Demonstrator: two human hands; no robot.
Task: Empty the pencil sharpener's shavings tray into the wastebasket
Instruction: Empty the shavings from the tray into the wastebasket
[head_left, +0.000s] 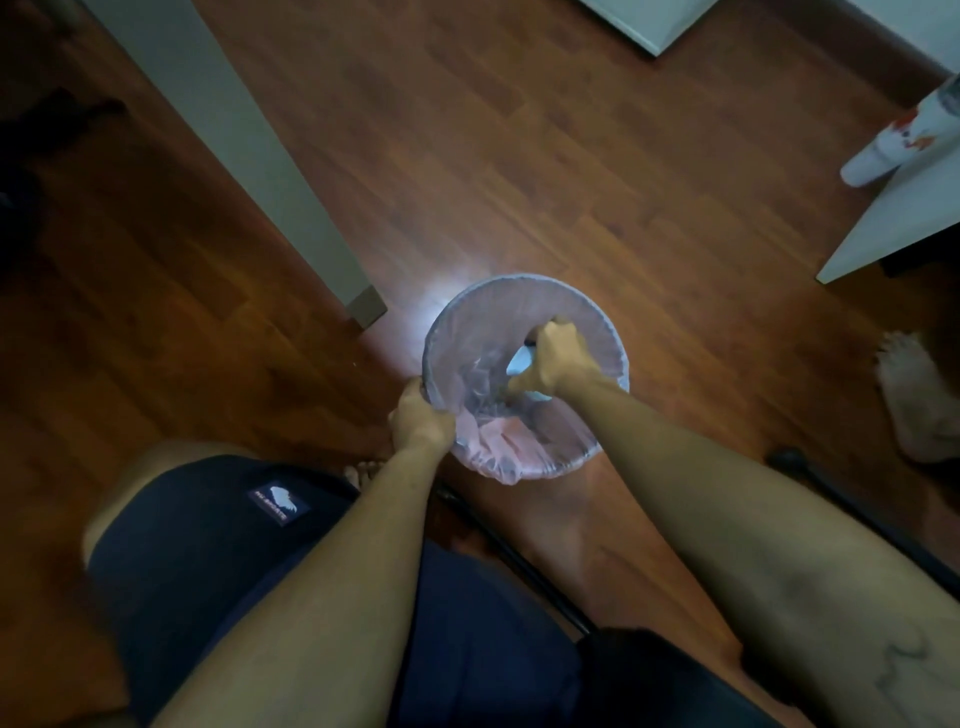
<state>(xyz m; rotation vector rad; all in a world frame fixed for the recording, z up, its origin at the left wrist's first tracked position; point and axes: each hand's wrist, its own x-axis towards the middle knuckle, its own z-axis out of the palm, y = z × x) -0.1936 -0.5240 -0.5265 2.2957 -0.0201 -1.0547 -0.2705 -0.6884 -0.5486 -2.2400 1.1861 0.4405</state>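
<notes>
While the person sits on a dark chair (524, 566) and leans over the wooden floor (519, 156), both bare arms reach down to a small round wastebasket (524, 291) standing between the feet. A thin, pale plastic liner (498, 462) is folded over its rim and bunches on the near side. The left hand (420, 418) is closed on the near-left edge of the rim, fingers curled over liner and rim together, holding the basket where it stands. The right hand (558, 358) is over the open mouth of the basket, knuckles up, closed into a fist around something small; a pale, bluish-white bit of the shavings tray (521, 361) shows just under and to the left of that hand, inside the ring of the rim. How the tray is tilted I cannot tell, as the hand covers most of it. Below the right hand, down in the liner, there is something crumpled and pinkish (506, 434), too blurred to name. Beyond the left hand, a grey table leg (270, 171) slants down to the floor just beside the basket. Far off to the right of the right hand, a white tabletop corner (893, 223) juts in, with a white patterned cup (904, 137) at its edge. Another bare foot (917, 405) rests on the floor below that. Dark shorts (218, 561) cover the thigh under the left forearm.
</notes>
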